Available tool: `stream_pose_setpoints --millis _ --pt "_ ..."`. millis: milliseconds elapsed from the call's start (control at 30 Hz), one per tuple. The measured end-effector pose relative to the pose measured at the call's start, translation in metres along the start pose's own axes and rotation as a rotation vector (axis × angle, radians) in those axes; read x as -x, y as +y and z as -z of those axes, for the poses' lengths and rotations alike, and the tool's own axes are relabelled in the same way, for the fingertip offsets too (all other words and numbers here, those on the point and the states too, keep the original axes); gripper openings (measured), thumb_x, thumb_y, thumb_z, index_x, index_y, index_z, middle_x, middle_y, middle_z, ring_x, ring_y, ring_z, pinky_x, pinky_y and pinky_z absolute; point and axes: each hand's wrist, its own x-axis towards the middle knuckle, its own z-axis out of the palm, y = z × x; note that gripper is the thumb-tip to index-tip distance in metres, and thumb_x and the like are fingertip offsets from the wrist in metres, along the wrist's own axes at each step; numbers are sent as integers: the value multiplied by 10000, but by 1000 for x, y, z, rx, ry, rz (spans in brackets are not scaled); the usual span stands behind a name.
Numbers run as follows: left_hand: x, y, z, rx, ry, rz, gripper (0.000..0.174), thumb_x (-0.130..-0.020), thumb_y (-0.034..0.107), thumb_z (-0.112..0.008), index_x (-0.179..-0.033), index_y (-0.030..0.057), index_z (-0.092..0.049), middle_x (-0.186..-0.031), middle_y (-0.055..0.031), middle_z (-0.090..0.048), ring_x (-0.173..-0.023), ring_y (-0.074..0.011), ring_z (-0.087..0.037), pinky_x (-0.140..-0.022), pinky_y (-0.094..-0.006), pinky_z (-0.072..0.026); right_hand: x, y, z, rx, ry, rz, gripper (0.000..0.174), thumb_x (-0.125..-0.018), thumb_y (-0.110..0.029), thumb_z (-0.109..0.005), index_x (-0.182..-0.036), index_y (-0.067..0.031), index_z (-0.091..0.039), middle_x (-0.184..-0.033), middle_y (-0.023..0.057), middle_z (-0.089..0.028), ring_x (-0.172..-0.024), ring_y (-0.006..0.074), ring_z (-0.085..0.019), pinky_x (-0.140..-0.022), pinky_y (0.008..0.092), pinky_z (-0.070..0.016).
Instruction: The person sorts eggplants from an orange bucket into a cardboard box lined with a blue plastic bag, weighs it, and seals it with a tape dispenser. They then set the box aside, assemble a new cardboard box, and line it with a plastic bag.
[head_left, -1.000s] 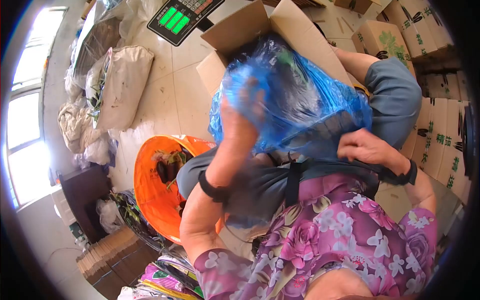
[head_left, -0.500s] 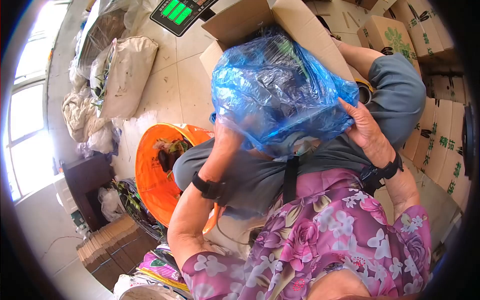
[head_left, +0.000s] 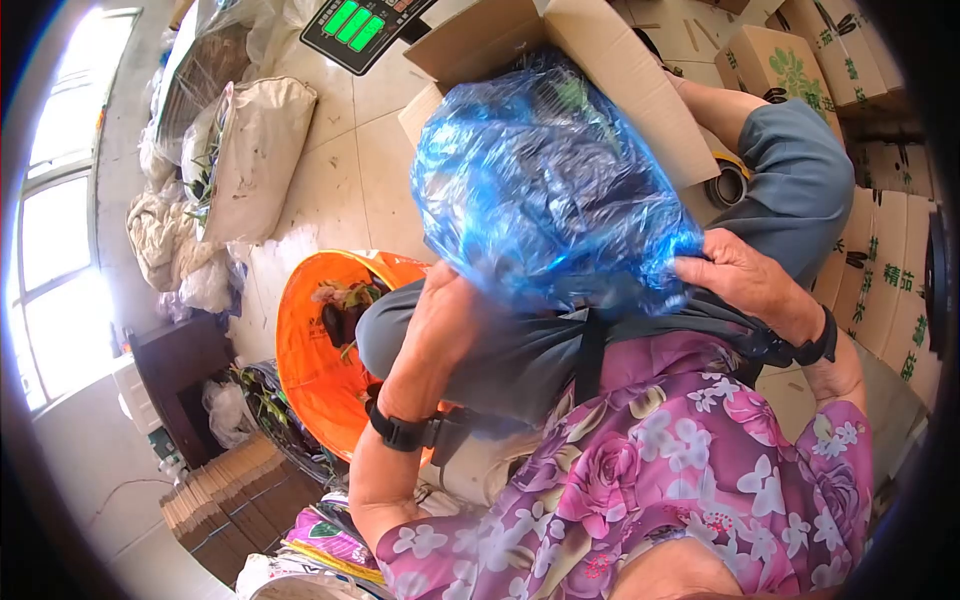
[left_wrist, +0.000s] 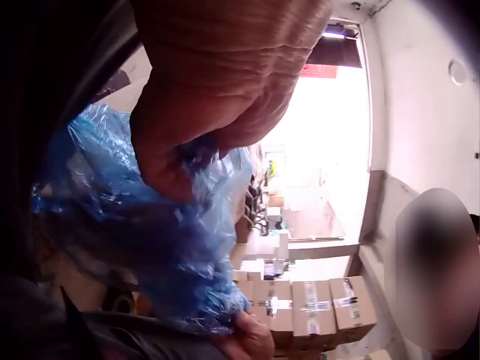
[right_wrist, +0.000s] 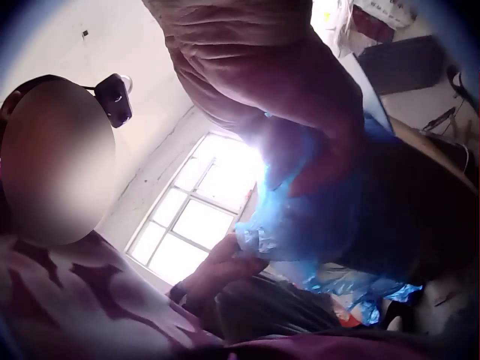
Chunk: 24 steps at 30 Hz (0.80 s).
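Note:
A crinkled blue plastic bag (head_left: 540, 190) bulges from an open cardboard box (head_left: 640, 100) tilted towards the lap. Dark contents and a bit of green show through its film. My left hand (head_left: 445, 315) holds the bag's near left edge; in the left wrist view its thumb and fingers pinch the film. At the near right corner my right hand (head_left: 745, 280) grips gathered film between thumb and fingers. The right wrist view shows the blue film bunched under the right hand (right_wrist: 277, 97), with the left hand (right_wrist: 217, 266) at the other edge.
An orange bucket (head_left: 310, 390) with plant scraps stands left of the knee. A scale display (head_left: 355, 25) is beyond the box, and a roll of tape (head_left: 728, 185) lies by the right leg. Printed cartons (head_left: 880, 280) stack at right; a pale sack (head_left: 260, 150) lies left.
My left hand has come down from over the bag to its near left edge. The right hand has gathered the near right corner, and the film is now drawn over the contents.

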Motion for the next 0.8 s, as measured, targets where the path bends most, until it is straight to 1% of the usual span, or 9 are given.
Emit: stream_pose_setpoints --millis 133,267,367,467,533,567,667,700,800 --pt "-4 27 -9 342 41 -108 342 -974 142 -572 -1294 22 -549 -1203 -80 -620 -1003 -161 -621 -862 -310 -518 -9 -38 9 -73 -28 -1 241 -970 -254 -578 -949 -29 -662 -857 -10 -661 -786 59 -600 -740 225 -479" --pt "-25 36 -6 -32 78 -209 316 -946 146 -632 -1231 15 -597 -1113 -51 -652 -977 -145 -624 -852 -292 -511 -36 -68 41 -91 137 111 237 -965 -269 -581 -985 -41 -645 -839 -15 -656 -686 42 -596 -593 202 -472" --pt "-38 46 -19 39 3 -258 298 -951 159 -611 -1208 8 -609 -1099 -62 -655 -949 -158 -634 -858 -299 -506 -54 -78 53 122 78 108 257 -957 -258 -588 -1052 -25 -641 -911 -1 -671 -768 47 -606 -675 218 -487" --pt "-57 55 -29 -62 -18 -271 307 -947 160 -586 -1208 -1 -603 -1105 -79 -656 -970 -183 -635 -867 -333 -507 -92 -96 11 630 -149 430 415 -826 -212 -683 -1161 21 -604 -1038 113 -675 -991 231 -618 -930 319 -453" --pt "-82 50 -26 -845 17 -910 259 -879 110 -600 -1120 16 -606 -1023 -140 -643 -955 -311 -628 -847 -385 -497 -134 -73 -2 766 -221 610 499 -790 -98 -698 -1261 0 -562 -996 117 -670 -996 223 -599 -929 312 -459" --pt "-98 32 -21 -929 130 -1096 279 -866 87 -586 -1136 21 -596 -1052 -183 -622 -977 -377 -603 -841 -426 -490 -147 -74 -7 744 -255 589 455 -788 -96 -694 -1218 4 -586 -965 114 -671 -956 202 -606 -891 308 -474" --pt "-90 44 -15 -1065 81 -934 295 -857 83 -596 -1144 15 -592 -1046 -183 -618 -968 -359 -607 -844 -427 -487 -162 -93 -18 753 -260 371 336 -797 -91 -668 -1118 3 -637 -898 82 -674 -854 155 -612 -796 296 -498" --pt "-74 51 -10 -650 -3 -701 353 -870 128 -623 -1186 -14 -557 -1113 -184 -625 -1027 -323 -617 -898 -409 -487 -164 -96 -19 785 -236 172 267 -808 -88 -647 -1061 -3 -664 -861 54 -675 -793 129 -611 -739 288 -506" --pt "-23 65 -31 -206 330 -430 575 -843 223 -715 -1294 -44 -478 -1201 -199 -613 -1123 -304 -597 -967 -394 -467 -196 -68 9 375 -79 358 162 -850 -107 -599 -964 -40 -692 -808 -3 -660 -690 91 -588 -652 280 -495"
